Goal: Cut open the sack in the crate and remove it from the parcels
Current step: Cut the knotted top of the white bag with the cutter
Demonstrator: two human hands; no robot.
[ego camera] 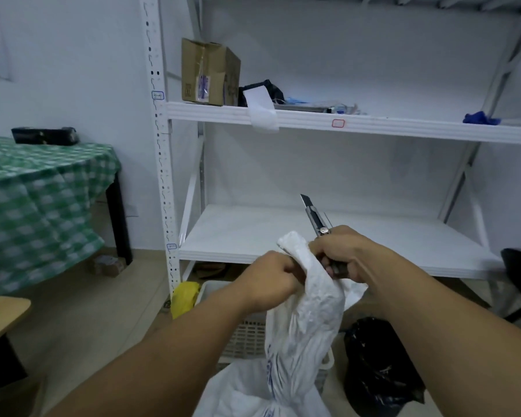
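Sack [307, 323] right up front, white woven plastic. Its body sits low in the white crate [247, 335] on the floor, towards the crate's right-hand wall, and its neck is drawn up tall into a twisted rope. The left hand [271, 281] has that neck, fingers curled tight round it just under the tuft. The right hand [349, 257] is knuckle-to-cloth on the other side, fingers wrapped round the handle of a utility knife [315, 218] with the blade out, pointing up and away from the body. This stuff looks thin, crinkly and slick. It should be light by itself, though I'd judge there's weight hanging below from the parcels, which are hidden. So the bunched neck is the place to hold, pulled taut so the blade bites and doesn't skate. Blue print runs down the sack's side, too blurred to read. A black bag [376, 365] stands just beside the crate's right wall, and a yellow bag [185, 296] sits at its far left corner. Behind is a white shelf rack [253, 233], and a cardboard box [208, 73] at the upper shelf's left end carries a blue-printed label. There are small tags on the rack, none legible.
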